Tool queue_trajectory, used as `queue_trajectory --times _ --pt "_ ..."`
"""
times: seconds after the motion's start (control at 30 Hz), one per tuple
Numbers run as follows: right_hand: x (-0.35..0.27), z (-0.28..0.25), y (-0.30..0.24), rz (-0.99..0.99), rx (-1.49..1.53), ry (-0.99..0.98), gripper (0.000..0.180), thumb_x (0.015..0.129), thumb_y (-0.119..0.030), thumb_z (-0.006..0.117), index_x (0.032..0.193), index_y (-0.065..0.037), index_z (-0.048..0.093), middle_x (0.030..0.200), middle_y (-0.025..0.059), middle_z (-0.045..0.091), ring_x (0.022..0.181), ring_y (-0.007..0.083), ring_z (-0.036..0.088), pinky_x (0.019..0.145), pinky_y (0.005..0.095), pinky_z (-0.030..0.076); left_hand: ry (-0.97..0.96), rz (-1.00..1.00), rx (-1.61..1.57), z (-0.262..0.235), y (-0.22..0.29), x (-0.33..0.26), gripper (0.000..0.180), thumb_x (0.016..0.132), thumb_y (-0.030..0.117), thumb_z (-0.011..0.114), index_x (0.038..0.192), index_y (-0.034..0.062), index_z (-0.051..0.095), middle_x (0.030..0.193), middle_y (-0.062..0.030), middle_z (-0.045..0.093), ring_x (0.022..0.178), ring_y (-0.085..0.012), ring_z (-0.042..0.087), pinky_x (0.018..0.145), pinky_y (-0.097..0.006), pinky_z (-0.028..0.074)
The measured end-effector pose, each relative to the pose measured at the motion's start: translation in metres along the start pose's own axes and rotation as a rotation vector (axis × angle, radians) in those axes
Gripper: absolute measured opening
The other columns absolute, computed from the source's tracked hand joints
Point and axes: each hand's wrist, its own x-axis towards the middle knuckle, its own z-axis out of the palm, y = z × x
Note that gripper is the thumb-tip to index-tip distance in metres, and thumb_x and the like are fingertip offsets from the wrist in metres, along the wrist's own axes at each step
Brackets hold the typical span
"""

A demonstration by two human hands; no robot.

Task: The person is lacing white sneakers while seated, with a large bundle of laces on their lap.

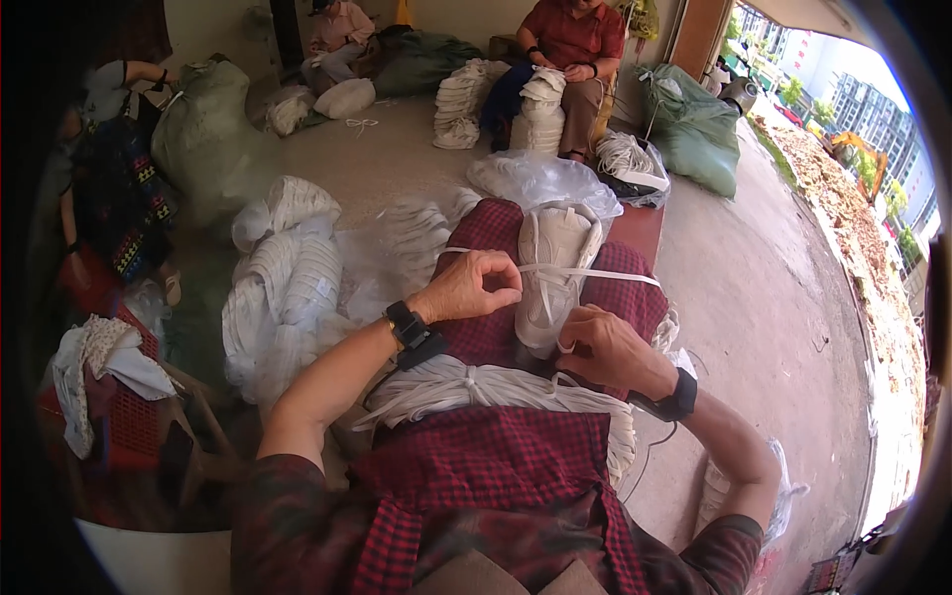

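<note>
A white shoe upper (555, 258) lies upright between my knees, its toe toward me. One flat white shoelace (620, 275) crosses it near the tongue, its ends reaching out over both thighs. On the shoe's left side, my left hand (471, 286) is closed in a pinch at the lace. My right hand (610, 347) is curled by the toe's right side, with thumb and fingers together; a bit of white shows at the fingertips, too small to name. Across my lap, below the toe, rests a tied bundle of white laces (471, 382).
Stacked white uppers in clear plastic (288, 288) stand to my left, beside a red chair (124, 397) draped with cloth. Ahead, a seated person (570, 59) works behind more stacks (540, 114). Green sacks (689, 129) stand around. A plastic bag (545, 183) lies beyond my knees.
</note>
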Motion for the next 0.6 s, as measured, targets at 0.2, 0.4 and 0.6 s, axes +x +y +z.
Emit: queue_trajectory --times 0.2,0.4,0.6 --pt "0.006 -0.044 0.02 0.123 0.16 0.213 0.025 0.076 -0.017 0.078 0.086 -0.001 0.061 0.086 0.0099 0.055 0.075 0.0267 0.058 0.069 0.0394 0.046 0.342 -0.067 0.008 -0.003 0.006 0.007 0.01 0.083 0.004 0.07 0.089 -0.0005 0.063 0.091 -0.0051 0.062 0.079 -0.0132 0.063 0.065 -0.026 0.055" --pt "0.005 -0.035 0.057 0.086 0.138 0.31 0.028 0.072 -0.013 0.081 0.078 -0.002 0.056 0.085 0.0082 0.054 0.073 0.0236 0.056 0.066 0.0369 0.046 0.272 0.077 0.277 0.001 -0.007 0.024 0.019 0.083 0.014 0.073 0.087 -0.0009 0.061 0.089 -0.0086 0.059 0.071 -0.0195 0.061 0.062 -0.033 0.051" --pt "0.005 -0.033 0.057 0.069 0.166 0.309 0.024 0.071 -0.008 0.079 0.079 -0.002 0.057 0.086 0.0078 0.055 0.071 0.0223 0.057 0.063 0.0355 0.047 -0.063 -0.224 0.125 -0.023 0.002 0.024 0.03 0.088 0.024 0.07 0.073 -0.0017 0.067 0.064 -0.0049 0.065 0.062 -0.0091 0.057 0.06 -0.027 0.045"
